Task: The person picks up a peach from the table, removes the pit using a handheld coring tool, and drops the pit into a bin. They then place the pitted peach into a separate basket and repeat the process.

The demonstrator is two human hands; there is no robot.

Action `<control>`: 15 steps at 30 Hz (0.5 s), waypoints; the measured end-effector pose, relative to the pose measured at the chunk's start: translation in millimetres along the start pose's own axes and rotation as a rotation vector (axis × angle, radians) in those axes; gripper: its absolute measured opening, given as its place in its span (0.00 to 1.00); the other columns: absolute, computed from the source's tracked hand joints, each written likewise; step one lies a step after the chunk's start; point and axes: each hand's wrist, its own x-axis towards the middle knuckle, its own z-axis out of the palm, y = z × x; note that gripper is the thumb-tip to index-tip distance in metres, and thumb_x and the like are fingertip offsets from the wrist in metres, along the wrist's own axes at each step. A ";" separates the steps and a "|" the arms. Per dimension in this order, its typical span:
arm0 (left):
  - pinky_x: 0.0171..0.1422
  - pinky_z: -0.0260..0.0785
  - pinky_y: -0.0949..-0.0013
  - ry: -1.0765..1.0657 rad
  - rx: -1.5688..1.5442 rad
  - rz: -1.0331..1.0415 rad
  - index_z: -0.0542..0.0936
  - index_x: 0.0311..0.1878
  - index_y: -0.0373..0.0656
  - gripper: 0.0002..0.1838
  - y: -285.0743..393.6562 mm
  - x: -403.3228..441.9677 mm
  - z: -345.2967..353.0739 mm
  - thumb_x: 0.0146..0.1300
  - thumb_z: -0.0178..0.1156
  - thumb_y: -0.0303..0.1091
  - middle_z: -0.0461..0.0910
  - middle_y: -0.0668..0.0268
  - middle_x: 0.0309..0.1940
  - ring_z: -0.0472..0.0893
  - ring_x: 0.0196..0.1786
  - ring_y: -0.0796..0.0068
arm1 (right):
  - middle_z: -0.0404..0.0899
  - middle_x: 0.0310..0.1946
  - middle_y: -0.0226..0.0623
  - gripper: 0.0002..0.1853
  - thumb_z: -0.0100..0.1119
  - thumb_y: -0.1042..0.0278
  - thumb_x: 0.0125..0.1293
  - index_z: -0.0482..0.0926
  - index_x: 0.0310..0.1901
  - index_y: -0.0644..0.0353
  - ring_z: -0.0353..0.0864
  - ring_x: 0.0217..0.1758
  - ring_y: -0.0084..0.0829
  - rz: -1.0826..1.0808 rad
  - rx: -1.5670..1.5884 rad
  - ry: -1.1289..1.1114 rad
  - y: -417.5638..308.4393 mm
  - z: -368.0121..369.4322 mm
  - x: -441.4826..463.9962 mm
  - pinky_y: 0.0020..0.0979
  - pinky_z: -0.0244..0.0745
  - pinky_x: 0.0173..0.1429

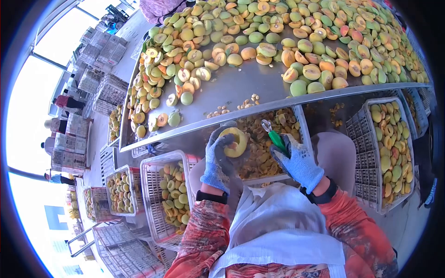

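Observation:
My left hand (pixel 217 160), in a blue and grey work glove, grips a yellow-green peach half (pixel 235 142) with its hollowed cut side showing. My right hand (pixel 299 162), gloved the same way, is wrapped round the green handle of a pitting tool (pixel 276 139). The tool's metal loop end points up and left, apart from the fruit. Beneath both hands sits a crate (pixel 303 132) of peach scraps and peels. Just beyond, loose pits (pixel 248 102) lie along the near edge of the metal table (pixel 232 85).
Halved peaches (pixel 324 51) cover much of the tabletop. A crate of peaches (pixel 147 173) stands at my left, another crate (pixel 366 153) at my right. Stacked crates (pixel 111 92) and a few people (pixel 69 102) are further off left. Someone in pink (pixel 157 8) is across the table.

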 end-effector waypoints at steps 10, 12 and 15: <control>0.56 0.72 0.50 -0.229 -0.385 -0.141 0.70 0.59 0.41 0.26 -9.4 18.3 31.5 0.54 0.54 0.30 0.72 0.58 0.48 0.75 0.51 0.58 | 0.79 0.32 0.50 0.20 0.60 0.58 0.60 0.73 0.48 0.62 0.80 0.35 0.48 -0.127 0.147 0.028 -25.4 -13.7 -3.3 0.40 0.75 0.38; 0.55 0.73 0.51 -0.258 -0.374 -0.135 0.69 0.60 0.42 0.26 -15.3 24.5 31.7 0.54 0.54 0.30 0.73 0.58 0.48 0.75 0.51 0.59 | 0.79 0.32 0.49 0.20 0.60 0.57 0.60 0.73 0.49 0.61 0.80 0.34 0.48 -0.219 0.075 0.083 -25.3 -12.9 -1.5 0.40 0.75 0.37; 0.54 0.74 0.56 -0.253 -0.424 -0.111 0.69 0.60 0.41 0.26 -18.0 32.2 37.0 0.55 0.54 0.30 0.73 0.58 0.48 0.76 0.50 0.61 | 0.79 0.31 0.48 0.21 0.61 0.56 0.58 0.73 0.48 0.61 0.80 0.33 0.47 -0.201 -0.066 -0.049 -16.3 -15.0 -7.2 0.40 0.75 0.37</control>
